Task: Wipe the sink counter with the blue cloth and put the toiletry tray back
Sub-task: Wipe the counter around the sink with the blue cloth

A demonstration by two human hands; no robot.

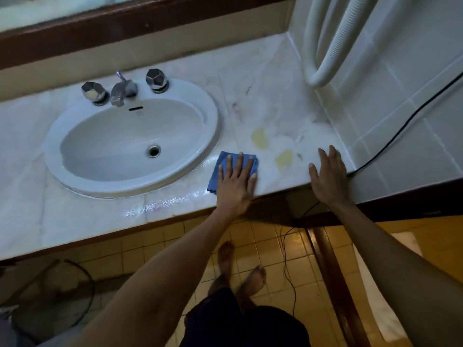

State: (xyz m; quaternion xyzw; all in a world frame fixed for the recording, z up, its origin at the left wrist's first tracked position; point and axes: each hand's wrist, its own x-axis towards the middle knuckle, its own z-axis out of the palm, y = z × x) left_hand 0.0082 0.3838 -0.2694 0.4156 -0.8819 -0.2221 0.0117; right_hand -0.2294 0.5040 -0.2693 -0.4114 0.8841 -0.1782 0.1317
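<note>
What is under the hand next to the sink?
A blue cloth lies under the left hand, pressed flat on the counter. The cloth's corners stick out past the fingers. The part beneath the palm is covered, so nothing there can be seen.

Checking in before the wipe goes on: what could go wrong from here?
1. The cloth under the left hand lies at the counter edge; a stroke toward the person could drop it.
2. Yellowish stains lie between the hands; the right hand may block part of that stretch.
3. A black cable runs by the right hand and could snag.
</note>
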